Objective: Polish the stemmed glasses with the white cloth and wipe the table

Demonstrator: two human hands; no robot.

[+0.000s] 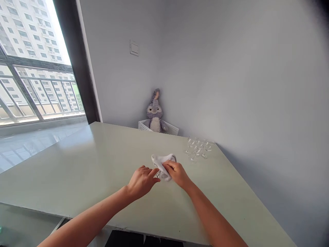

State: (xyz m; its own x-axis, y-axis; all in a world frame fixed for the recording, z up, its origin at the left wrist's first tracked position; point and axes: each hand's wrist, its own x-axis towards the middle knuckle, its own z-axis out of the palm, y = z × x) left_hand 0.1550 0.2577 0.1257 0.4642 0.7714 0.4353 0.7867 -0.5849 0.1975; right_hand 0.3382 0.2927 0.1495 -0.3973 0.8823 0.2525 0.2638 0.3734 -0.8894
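- Your right hand (177, 172) grasps a white cloth (166, 160), bunched between thumb and fingers; folds stick out above and below your grip.
- Your left hand (142, 180) is just beside it, back of the hand up, thumb and forefinger pinching a clear glass (157, 175) at the cloth's left edge.
- Only a small, shiny part of that glass shows; the cloth and your fingers hide the rest, so you cannot tell its full shape or how far the cloth wraps it.
- Glass and cloth are together in front of you, over the pale table (108, 157), between your two hands. Whether either touches the tabletop, you cannot tell.
- Both your forearms reach in from the near side, bare.
- Beyond your right hand, to the right: a cluster of clear stemmed glasses (198, 146), close together on the table near its far right corner, well apart from the cloth.
- Past the far edge: a grey plush rabbit (155, 118) sits in a white perforated basket (172, 129), in the corner of the walls.
- On the wall to the rabbit's upper left: a white switch (134, 48).
- Far left: a railing (51, 80), with a tall building (31, 31) outside.
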